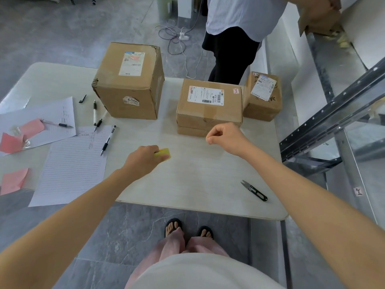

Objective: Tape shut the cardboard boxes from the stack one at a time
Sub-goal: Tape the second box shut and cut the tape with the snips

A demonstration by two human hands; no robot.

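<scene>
The large box (129, 80) bore a white sticker (130, 100) low on its near face, reading "616" — any further digit was unclear. Well to its right, the small box (263, 97) carried a corner tag (255, 74) marked "2-2". Between them, the shipping label (206, 95) on the flat box (208, 115) showed barcodes — its print was too small to read.

A pale table (193, 184) with round corners lies under the fingers of the left hand (143, 158) and the right hand (227, 138). The floor (125, 230) is grey stone tile with thin white lines. Off to the right of the right fingers stands a grey metal rack (333, 113). Far past the fingertips, white cables (173, 41) lie tangled on the floor. Next to them stands a person (239, 17) in a pale shirt and dark trousers. The light is soft and even.
</scene>
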